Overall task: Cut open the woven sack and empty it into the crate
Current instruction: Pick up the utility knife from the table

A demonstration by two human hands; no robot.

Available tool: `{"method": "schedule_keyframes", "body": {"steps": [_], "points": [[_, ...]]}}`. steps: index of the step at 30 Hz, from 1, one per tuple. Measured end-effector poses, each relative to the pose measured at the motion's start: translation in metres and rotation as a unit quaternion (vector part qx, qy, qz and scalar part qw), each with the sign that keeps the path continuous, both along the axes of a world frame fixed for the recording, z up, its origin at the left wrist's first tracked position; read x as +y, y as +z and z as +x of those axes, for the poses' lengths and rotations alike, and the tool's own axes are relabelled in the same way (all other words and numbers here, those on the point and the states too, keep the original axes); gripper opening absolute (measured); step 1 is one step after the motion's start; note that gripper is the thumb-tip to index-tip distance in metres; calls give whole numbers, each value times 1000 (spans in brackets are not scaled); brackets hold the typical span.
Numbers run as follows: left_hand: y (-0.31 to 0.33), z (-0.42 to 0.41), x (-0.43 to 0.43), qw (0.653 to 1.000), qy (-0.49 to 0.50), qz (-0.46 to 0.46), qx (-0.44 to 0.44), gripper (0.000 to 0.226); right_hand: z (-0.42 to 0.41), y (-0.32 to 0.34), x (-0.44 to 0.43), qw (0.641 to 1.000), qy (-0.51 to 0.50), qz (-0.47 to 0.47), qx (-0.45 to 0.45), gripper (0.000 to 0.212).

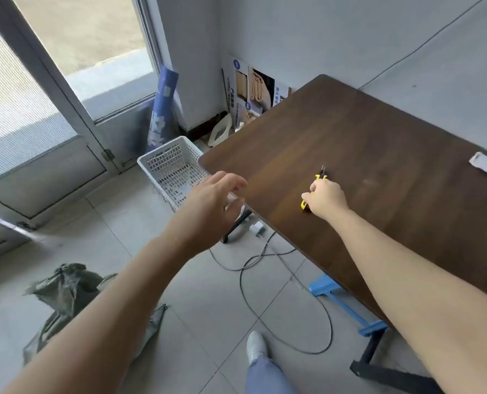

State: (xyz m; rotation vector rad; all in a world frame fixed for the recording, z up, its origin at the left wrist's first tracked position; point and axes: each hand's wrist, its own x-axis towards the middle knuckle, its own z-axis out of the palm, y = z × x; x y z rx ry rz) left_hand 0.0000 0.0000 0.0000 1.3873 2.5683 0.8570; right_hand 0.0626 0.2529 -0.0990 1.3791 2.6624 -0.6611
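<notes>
One dark wooden table (378, 166) fills the right of the view, with one grey-green woven sack (66, 291) slumped on the tiled floor at lower left, well apart from it. One white perforated plastic crate (168, 166) stands on the floor just beyond the table's near-left corner and looks empty. One black cable (265, 280) loops across the tiles between the sack and the table legs.

The left hand (211, 200) hangs over the table corner, fingers spread and released, holding nothing. The right hand (326, 199) rests on the tabletop, closed around one yellow-handled cutter (319, 177) whose dark tip pokes out beyond the fingers. Whether it is a knife or a pair of snips, I cannot tell.

The tool is probably being picked up, so the sack is not yet cut. Risks from here: the exposed tip could nick the free hand if the two cross while carrying; the loose cable could catch a foot on the way to the sack; and the sack lies far enough from the crate that contents may spill if it is slit where it lies.
</notes>
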Motion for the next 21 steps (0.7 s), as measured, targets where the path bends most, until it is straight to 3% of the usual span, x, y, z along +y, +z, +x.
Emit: {"method": "schedule_keyframes", "body": {"steps": [5, 14, 21], "points": [[-15, -18, 64, 1000, 6, -21, -12, 21, -18, -36, 62, 998, -39, -29, -26, 28], [-42, -40, 96, 998, 24, -49, -10, 21, -51, -85, 93, 980, -164, -101, -48, 57], [-45, -44, 69, 994, 79, -64, -33, 21, -59, -94, 87, 956, -213, -203, 5, 44]]}}
